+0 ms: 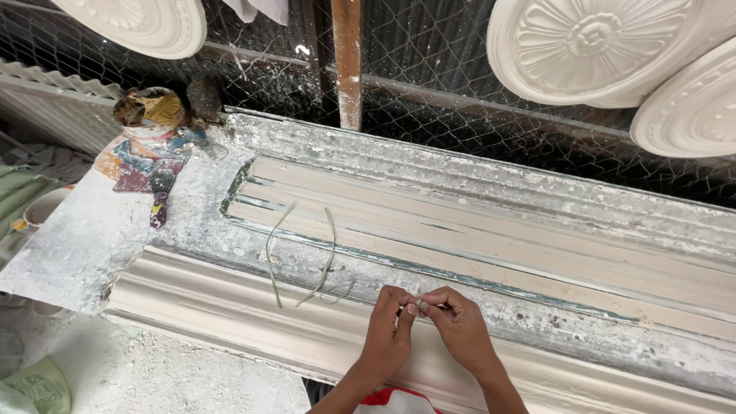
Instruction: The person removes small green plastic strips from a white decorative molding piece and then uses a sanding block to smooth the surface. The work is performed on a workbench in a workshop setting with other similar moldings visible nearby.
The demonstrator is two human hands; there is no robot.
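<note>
The fingers (409, 308) of the left hand (387, 337) and those of the right hand (458, 326) meet tip to tip, pinched shut on a small pale strand of fibre (421, 306) held between them. Both hands hover over the near edge of the long plaster-crusted counter (537, 337), just above a white moulded cornice strip (230, 310) that runs along its front.

Just to the left of the hands, two thin pale fibre strands (307, 253) lie loose, curving from the cornice strip up across the long cream-coloured plaster cast in its grooved mould (491, 238), which stretches along the counter to the right.

Further left, on the plaster-spattered end of the counter, a purple-handled scraper (160, 195) lies on a piece of coloured printed paper (134, 165). Beyond it stands a round dirty tin (149, 107).

Behind the counter runs wire mesh (445, 69) with a wooden post (347, 54). Round white plaster ceiling roses hang against it: one at upper left (146, 23), two at upper right (590, 46).
</note>
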